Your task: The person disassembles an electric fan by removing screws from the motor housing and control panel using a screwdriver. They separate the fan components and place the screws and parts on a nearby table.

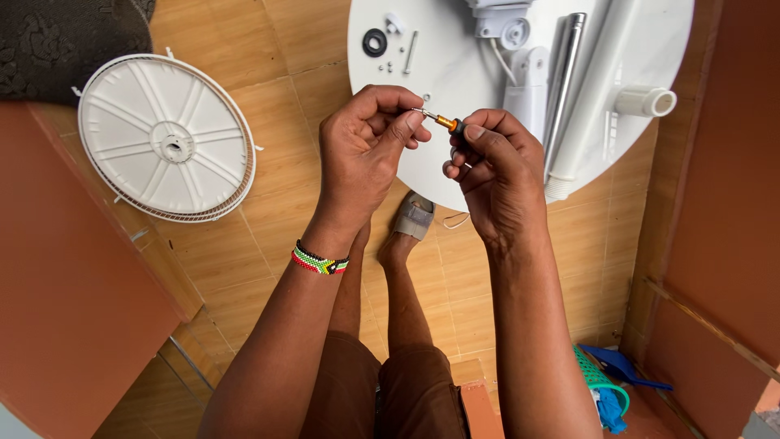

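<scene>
Orange and slim, the small screwdriver [444,123] lies level between your two hands, held above the near edge of the round white fan base [422,49]. Your right hand [496,167] curls around its dark handle end, thumb and forefinger pressed together on it, the other fingers folded in close. Your left hand [363,146] meets the metal tip: thumb and forefinger pinch there on something too small to make out, the remaining fingers bent loosely behind. A beaded bracelet [319,260] circles your left wrist.

On the base, far from you, lie a black washer [374,42], a few small screws [390,67] and a bolt [410,52], with a chrome tube [567,65] and a white plastic pole [601,106] to the right. To the left, a white fan grille [166,138] rests flat on the tan tiled floor [276,211]. Your sandalled foot [413,216] shows below the hands.
</scene>
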